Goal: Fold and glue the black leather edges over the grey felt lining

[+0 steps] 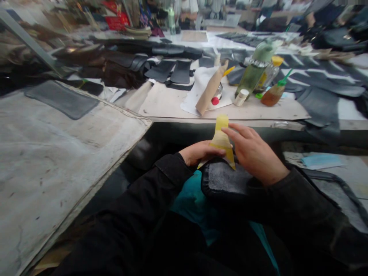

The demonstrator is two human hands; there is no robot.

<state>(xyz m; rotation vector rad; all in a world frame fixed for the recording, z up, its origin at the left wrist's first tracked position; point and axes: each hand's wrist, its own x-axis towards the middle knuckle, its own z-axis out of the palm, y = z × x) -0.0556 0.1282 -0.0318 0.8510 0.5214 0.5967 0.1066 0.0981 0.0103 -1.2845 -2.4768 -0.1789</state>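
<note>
Over my lap, my left hand pinches a yellow strip with its thumb across the lower part. The strip stands upright, narrow at the top and spread into two pointed tails below; it looks like tape or thin paper. From the right, my right hand reaches in with fingers stretched out, the fingertips at the strip's edge; its thumb is mostly hidden. Under both hands lies a black leather piece with rounded corners and a greyish, rough face. My right wrist and sleeve cover part of it.
A bare board fills the left side. On the bench ahead stand a green bottle, an amber glue bottle and a small white-capped jar. Black leather pieces lie behind. A blue mask is at right.
</note>
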